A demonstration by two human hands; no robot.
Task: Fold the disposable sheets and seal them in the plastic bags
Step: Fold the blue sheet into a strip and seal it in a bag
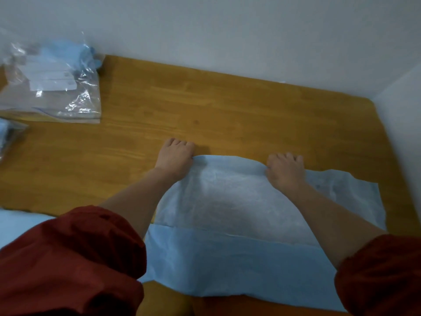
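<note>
The left grip and right grip each hold the far edge of the blue sheet, fingers curled. The sheet lies on the wooden surface; plastic bags sit at its far left.

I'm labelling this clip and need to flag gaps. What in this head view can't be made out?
Head view:
- Fingertips of left hand and right hand: curled under, hidden by the knuckles.
- Blue sheet: near corners covered by the red sleeves.
- Label in the plastic bag: print blurred, too small.
- Second bag: cut off by the left edge.
</note>
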